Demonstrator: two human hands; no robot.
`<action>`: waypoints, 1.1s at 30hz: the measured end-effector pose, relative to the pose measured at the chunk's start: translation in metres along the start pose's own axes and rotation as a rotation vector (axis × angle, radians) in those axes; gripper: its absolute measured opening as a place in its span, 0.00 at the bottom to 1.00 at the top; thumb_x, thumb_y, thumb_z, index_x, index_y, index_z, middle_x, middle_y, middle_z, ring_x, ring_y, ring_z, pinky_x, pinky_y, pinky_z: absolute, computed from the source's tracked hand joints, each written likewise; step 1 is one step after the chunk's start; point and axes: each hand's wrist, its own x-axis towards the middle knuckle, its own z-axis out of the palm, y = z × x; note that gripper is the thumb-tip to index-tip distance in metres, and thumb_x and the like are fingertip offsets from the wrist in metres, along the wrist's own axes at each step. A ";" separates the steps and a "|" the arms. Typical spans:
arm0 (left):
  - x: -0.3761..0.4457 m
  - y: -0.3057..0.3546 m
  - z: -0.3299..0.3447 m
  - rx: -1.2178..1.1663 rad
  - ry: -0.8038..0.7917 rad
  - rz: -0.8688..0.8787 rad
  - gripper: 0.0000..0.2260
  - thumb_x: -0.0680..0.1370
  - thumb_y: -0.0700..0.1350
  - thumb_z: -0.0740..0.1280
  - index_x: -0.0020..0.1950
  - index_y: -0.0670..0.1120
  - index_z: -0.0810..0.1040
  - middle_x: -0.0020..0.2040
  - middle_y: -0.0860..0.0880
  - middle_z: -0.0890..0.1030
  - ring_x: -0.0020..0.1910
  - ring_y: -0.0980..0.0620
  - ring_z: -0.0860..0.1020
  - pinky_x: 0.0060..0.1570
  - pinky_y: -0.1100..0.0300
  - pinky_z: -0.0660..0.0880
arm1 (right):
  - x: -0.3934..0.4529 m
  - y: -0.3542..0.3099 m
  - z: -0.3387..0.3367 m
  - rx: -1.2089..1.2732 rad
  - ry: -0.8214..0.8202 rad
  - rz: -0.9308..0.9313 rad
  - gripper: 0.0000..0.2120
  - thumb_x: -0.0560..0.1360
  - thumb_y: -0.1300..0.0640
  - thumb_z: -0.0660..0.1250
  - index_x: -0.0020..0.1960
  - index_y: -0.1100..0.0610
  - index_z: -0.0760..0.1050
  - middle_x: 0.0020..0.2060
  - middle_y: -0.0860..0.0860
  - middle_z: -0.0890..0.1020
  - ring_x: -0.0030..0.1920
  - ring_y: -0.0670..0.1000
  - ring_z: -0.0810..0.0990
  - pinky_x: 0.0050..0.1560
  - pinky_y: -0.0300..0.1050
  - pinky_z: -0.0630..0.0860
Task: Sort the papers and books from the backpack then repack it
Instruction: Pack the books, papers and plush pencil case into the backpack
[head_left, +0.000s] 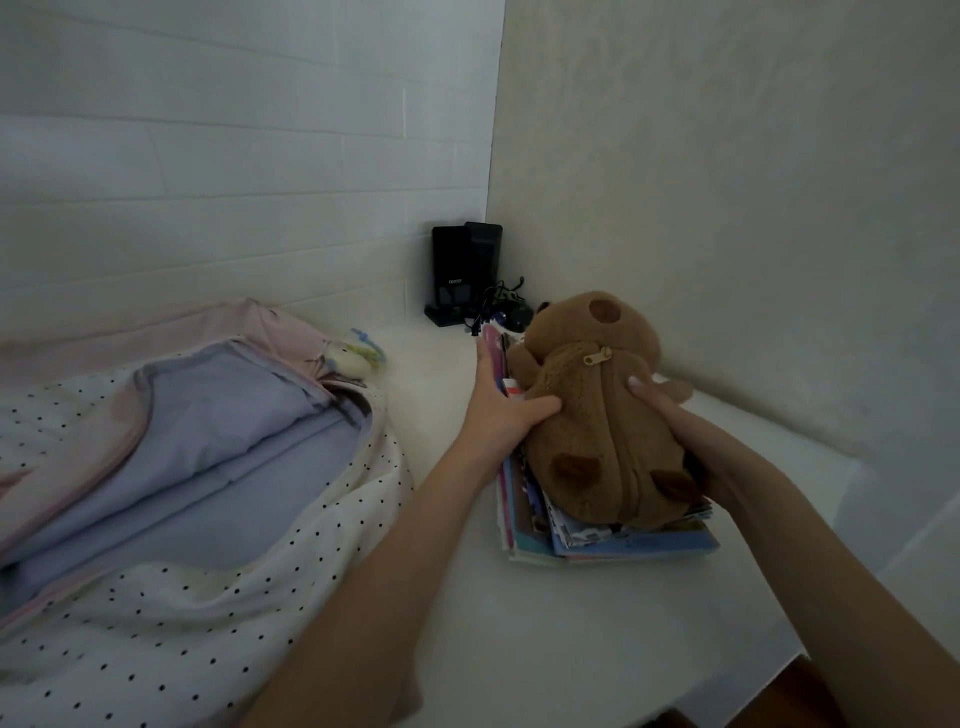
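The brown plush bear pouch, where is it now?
In the head view, right of centre, the brown plush bear pouch lies on the stack of books, held between left hand and right hand.

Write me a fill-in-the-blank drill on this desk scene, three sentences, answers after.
1. The brown plush bear lies on a stack of ____.
2. Both the left hand and the right hand hold the ____.
3. The open backpack has a lining coloured ____.

Answers: books; bear; purple

- Open backpack (197, 467) lies left on the table (519, 649).
- Stack of books (597, 540) lies right, plush pouch (602, 415) on top.
- Speakers (462, 275) stand behind, in the corner.
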 end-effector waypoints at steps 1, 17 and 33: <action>-0.002 0.000 0.000 0.033 -0.013 0.043 0.50 0.70 0.32 0.72 0.77 0.56 0.41 0.68 0.50 0.69 0.46 0.67 0.78 0.39 0.73 0.76 | -0.001 0.000 -0.003 0.007 -0.008 -0.010 0.34 0.62 0.34 0.68 0.58 0.56 0.71 0.51 0.58 0.80 0.51 0.57 0.81 0.48 0.49 0.77; 0.002 0.045 -0.014 0.389 -0.032 0.399 0.57 0.65 0.38 0.75 0.75 0.57 0.33 0.67 0.61 0.70 0.65 0.60 0.72 0.66 0.57 0.70 | -0.012 -0.020 -0.003 0.059 0.102 -0.608 0.19 0.65 0.46 0.73 0.53 0.52 0.77 0.53 0.54 0.83 0.52 0.51 0.81 0.53 0.47 0.77; 0.015 0.002 -0.021 0.488 -0.011 0.218 0.43 0.51 0.55 0.83 0.62 0.50 0.72 0.59 0.52 0.77 0.58 0.57 0.76 0.55 0.62 0.76 | 0.016 -0.004 -0.001 -0.242 0.261 -0.728 0.55 0.49 0.32 0.76 0.69 0.53 0.64 0.63 0.51 0.73 0.61 0.49 0.75 0.55 0.40 0.75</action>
